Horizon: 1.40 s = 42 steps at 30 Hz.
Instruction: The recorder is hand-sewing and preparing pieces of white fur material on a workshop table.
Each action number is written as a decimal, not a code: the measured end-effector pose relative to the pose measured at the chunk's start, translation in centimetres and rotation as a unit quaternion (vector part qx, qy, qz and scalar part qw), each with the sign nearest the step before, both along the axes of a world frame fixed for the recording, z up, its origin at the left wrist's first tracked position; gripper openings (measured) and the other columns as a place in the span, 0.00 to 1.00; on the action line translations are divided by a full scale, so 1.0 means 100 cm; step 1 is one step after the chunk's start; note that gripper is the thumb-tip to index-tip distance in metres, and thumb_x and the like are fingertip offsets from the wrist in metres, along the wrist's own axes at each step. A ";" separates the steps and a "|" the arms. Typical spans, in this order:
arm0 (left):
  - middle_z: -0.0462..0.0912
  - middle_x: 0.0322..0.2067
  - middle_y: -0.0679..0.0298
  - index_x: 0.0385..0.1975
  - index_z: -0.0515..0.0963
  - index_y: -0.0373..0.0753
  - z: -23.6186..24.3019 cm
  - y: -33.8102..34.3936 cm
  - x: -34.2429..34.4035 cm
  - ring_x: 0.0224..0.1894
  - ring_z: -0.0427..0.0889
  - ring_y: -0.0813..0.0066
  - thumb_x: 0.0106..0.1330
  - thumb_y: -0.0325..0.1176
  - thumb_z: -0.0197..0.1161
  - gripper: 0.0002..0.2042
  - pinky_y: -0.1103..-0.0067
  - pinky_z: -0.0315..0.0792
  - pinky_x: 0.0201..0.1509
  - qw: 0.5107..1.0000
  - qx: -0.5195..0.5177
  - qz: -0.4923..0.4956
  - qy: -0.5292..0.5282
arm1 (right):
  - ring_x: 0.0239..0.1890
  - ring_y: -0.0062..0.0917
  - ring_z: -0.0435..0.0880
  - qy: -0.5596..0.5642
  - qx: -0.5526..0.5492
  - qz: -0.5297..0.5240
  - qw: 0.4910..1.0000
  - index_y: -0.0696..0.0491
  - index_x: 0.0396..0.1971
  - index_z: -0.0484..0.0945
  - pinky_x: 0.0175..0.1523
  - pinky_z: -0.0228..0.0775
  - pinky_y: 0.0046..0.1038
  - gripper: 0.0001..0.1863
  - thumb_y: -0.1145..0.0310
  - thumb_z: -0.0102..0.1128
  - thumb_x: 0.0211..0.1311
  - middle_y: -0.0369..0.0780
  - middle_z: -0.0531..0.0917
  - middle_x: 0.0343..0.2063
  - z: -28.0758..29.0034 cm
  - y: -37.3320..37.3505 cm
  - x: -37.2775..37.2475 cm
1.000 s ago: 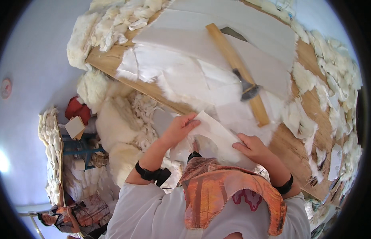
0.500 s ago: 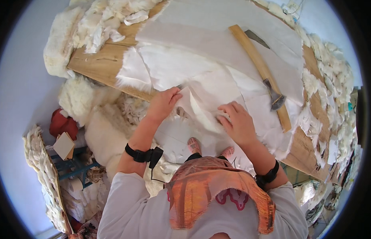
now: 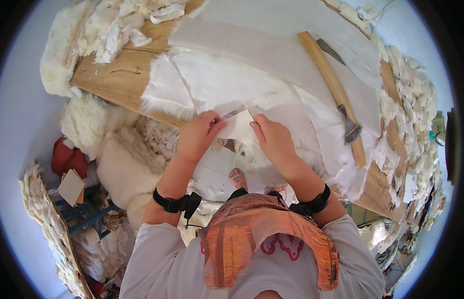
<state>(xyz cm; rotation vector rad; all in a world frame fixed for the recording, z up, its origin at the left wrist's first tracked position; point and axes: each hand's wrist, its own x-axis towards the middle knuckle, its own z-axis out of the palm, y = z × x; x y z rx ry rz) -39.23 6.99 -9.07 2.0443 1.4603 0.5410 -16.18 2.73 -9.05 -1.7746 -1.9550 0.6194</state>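
Observation:
Both my hands are closed at the near edge of the table. My left hand (image 3: 199, 132) pinches the left end of a small white fur pelt piece (image 3: 238, 124). A thin grey strip, perhaps a small blade, shows at its fingertips; how it is held is hidden. My right hand (image 3: 276, 139) grips the same piece's other side between thumb and fingers, so it stretches between the hands. White fur hangs below it. Beyond lie larger white pelts (image 3: 222, 74), smooth side up, with furry edges.
A long wooden bar (image 3: 324, 70) with a dark metal head (image 3: 351, 130) lies on the pelts at the right, a dark blade (image 3: 330, 51) beside it. Fur scraps (image 3: 414, 109) line the right side. Fleece (image 3: 127, 159) heaps at the left, near a red bundle (image 3: 69, 158).
My right hand has moved left and up and now grips the pelt piece, where its fingers were parted before. The piece is drawn up between both hands. The view has shifted slightly.

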 end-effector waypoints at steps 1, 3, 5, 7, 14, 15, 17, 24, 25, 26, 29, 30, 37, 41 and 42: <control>0.86 0.37 0.56 0.42 0.79 0.41 -0.001 -0.003 -0.003 0.39 0.84 0.51 0.69 0.39 0.65 0.10 0.60 0.73 0.39 1.000 -0.001 -0.001 -0.001 | 0.30 0.47 0.85 -0.014 0.011 -0.006 1.000 0.52 0.39 0.74 0.34 0.73 0.49 0.11 0.59 0.54 0.75 0.47 0.83 0.23 -0.001 0.001 0.000; 0.82 0.55 0.59 0.55 0.77 0.42 -0.004 -0.015 -0.008 0.58 0.80 0.55 0.65 0.38 0.68 0.20 0.60 0.73 0.57 0.972 0.219 0.028 0.078 | 0.29 0.47 0.85 -0.029 0.022 -0.014 0.999 0.52 0.39 0.75 0.33 0.73 0.48 0.11 0.59 0.54 0.75 0.47 0.83 0.23 -0.001 0.004 0.000; 0.76 0.63 0.59 0.62 0.73 0.41 -0.014 -0.034 0.002 0.66 0.72 0.56 0.63 0.38 0.69 0.27 0.59 0.65 0.67 0.970 0.216 -0.089 0.070 | 0.28 0.45 0.85 -0.037 0.038 -0.008 0.999 0.51 0.39 0.75 0.32 0.73 0.47 0.11 0.59 0.55 0.75 0.46 0.83 0.21 -0.001 0.007 -0.003; 0.69 0.70 0.60 0.69 0.68 0.41 -0.020 -0.046 0.012 0.74 0.64 0.57 0.62 0.39 0.69 0.34 0.58 0.58 0.76 0.953 0.213 -0.208 0.059 | 0.28 0.44 0.85 -0.040 0.021 -0.005 0.999 0.51 0.39 0.75 0.32 0.73 0.46 0.11 0.59 0.55 0.74 0.44 0.84 0.23 -0.001 0.008 -0.002; 0.57 0.77 0.64 0.76 0.61 0.48 -0.022 -0.049 0.014 0.80 0.53 0.62 0.61 0.48 0.68 0.41 0.58 0.46 0.82 0.956 0.140 -0.224 0.126 | 0.31 0.37 0.87 0.001 0.049 -0.029 0.998 0.50 0.38 0.76 0.32 0.75 0.39 0.10 0.59 0.62 0.69 0.37 0.86 0.34 0.012 0.023 -0.008; 0.57 0.78 0.63 0.76 0.61 0.48 -0.023 -0.049 0.014 0.80 0.52 0.61 0.62 0.50 0.67 0.41 0.57 0.44 0.82 0.957 0.135 -0.226 0.123 | 0.31 0.37 0.87 0.000 0.048 -0.030 0.998 0.50 0.38 0.76 0.32 0.75 0.39 0.10 0.59 0.62 0.69 0.37 0.86 0.34 0.010 0.026 -0.010; 0.56 0.78 0.63 0.76 0.61 0.48 -0.024 -0.048 0.015 0.80 0.51 0.60 0.62 0.51 0.66 0.41 0.55 0.43 0.82 0.957 0.130 -0.228 0.120 | 0.30 0.36 0.86 0.023 0.072 -0.038 0.996 0.50 0.37 0.78 0.33 0.74 0.36 0.07 0.63 0.64 0.66 0.39 0.87 0.30 0.005 0.031 -0.011; 0.56 0.78 0.60 0.76 0.60 0.44 -0.020 -0.048 0.017 0.80 0.52 0.59 0.63 0.49 0.66 0.42 0.57 0.43 0.82 0.964 0.119 -0.221 0.088 | 0.31 0.37 0.87 0.002 0.068 -0.051 0.996 0.50 0.36 0.79 0.34 0.75 0.37 0.06 0.65 0.64 0.65 0.40 0.87 0.30 -0.005 0.038 -0.008; 0.56 0.78 0.59 0.77 0.58 0.42 -0.016 -0.049 0.019 0.80 0.52 0.59 0.65 0.48 0.65 0.41 0.57 0.42 0.82 0.973 0.096 -0.200 0.059 | 0.31 0.38 0.86 0.003 0.063 -0.042 0.997 0.50 0.36 0.78 0.34 0.75 0.38 0.06 0.65 0.63 0.66 0.39 0.87 0.30 -0.005 0.038 -0.007; 0.56 0.78 0.59 0.77 0.58 0.42 -0.013 -0.047 0.024 0.80 0.52 0.59 0.65 0.48 0.65 0.41 0.57 0.42 0.82 0.973 0.094 -0.204 0.058 | 0.32 0.39 0.86 0.005 0.058 -0.034 0.998 0.49 0.36 0.77 0.34 0.75 0.39 0.06 0.64 0.62 0.67 0.38 0.86 0.30 -0.006 0.039 -0.006; 0.55 0.78 0.56 0.78 0.55 0.39 -0.011 -0.041 0.040 0.80 0.52 0.58 0.70 0.45 0.61 0.38 0.57 0.40 0.82 0.978 0.083 -0.189 0.027 | 0.33 0.42 0.86 0.023 0.082 -0.017 0.996 0.49 0.44 0.75 0.36 0.75 0.42 0.09 0.66 0.60 0.67 0.41 0.86 0.31 -0.008 0.038 -0.003; 0.54 0.78 0.56 0.78 0.54 0.39 -0.016 -0.040 0.042 0.80 0.51 0.58 0.72 0.45 0.58 0.37 0.57 0.40 0.82 0.981 0.085 -0.169 0.050 | 0.33 0.42 0.86 0.023 0.078 -0.019 0.997 0.49 0.44 0.75 0.36 0.75 0.42 0.09 0.66 0.60 0.67 0.41 0.86 0.31 -0.002 0.033 -0.001; 0.54 0.78 0.52 0.77 0.58 0.41 -0.022 -0.044 0.051 0.80 0.50 0.53 0.76 0.52 0.52 0.35 0.52 0.40 0.80 0.975 0.115 -0.150 0.118 | 0.38 0.51 0.85 0.150 -0.095 -0.001 0.984 0.52 0.58 0.64 0.43 0.75 0.47 0.22 0.70 0.59 0.67 0.52 0.83 0.35 0.021 -0.054 0.030; 0.53 0.78 0.50 0.77 0.58 0.41 -0.021 -0.047 0.057 0.81 0.49 0.51 0.70 0.56 0.59 0.41 0.51 0.40 0.80 0.969 0.130 -0.140 0.158 | 0.38 0.52 0.84 0.210 -0.111 -0.007 0.971 0.52 0.58 0.65 0.45 0.75 0.47 0.21 0.71 0.59 0.67 0.53 0.83 0.37 0.001 -0.098 0.057; 0.52 0.78 0.49 0.77 0.57 0.41 -0.021 -0.046 0.060 0.81 0.48 0.50 0.67 0.57 0.62 0.43 0.51 0.40 0.80 0.966 0.133 -0.141 0.171 | 0.38 0.52 0.84 0.210 -0.106 -0.019 0.972 0.52 0.58 0.65 0.45 0.75 0.47 0.21 0.71 0.59 0.67 0.53 0.83 0.37 -0.004 -0.106 0.064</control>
